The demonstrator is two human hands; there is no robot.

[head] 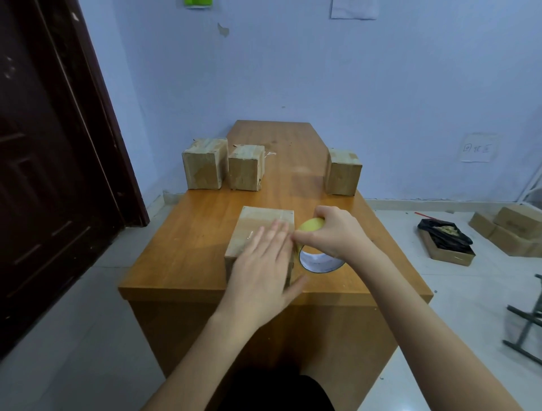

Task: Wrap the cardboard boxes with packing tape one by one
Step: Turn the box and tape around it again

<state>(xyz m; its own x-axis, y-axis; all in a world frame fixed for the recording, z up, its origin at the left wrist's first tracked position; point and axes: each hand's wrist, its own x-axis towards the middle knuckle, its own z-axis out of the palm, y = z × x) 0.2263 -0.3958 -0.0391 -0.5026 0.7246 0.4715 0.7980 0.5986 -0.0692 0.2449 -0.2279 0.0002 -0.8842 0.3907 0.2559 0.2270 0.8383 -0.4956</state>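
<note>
cardboard box (258, 231) under flat left fingers (275, 234), right fingers (322, 218) gripping tape roll (318, 258) beside it

Pale blue wall (322, 73) is filling the 12 o'clock half of the view; paint is chipping near the top (223, 29). A white paper sheet (353, 8) is hanging at 1 o'clock, a green item (198, 2) at 12 o'clock, a handwritten note (478, 146) at 3 o'clock. Dark brown door (38, 176) is standing at 9 o'clock. Wooden desk (187, 234) is occupying centre. Light tiled floor (73, 337) is showing at 7 and 4 o'clock. A grey metal frame (525, 328) is sitting at 4 o'clock. Light is falling evenly.
</note>
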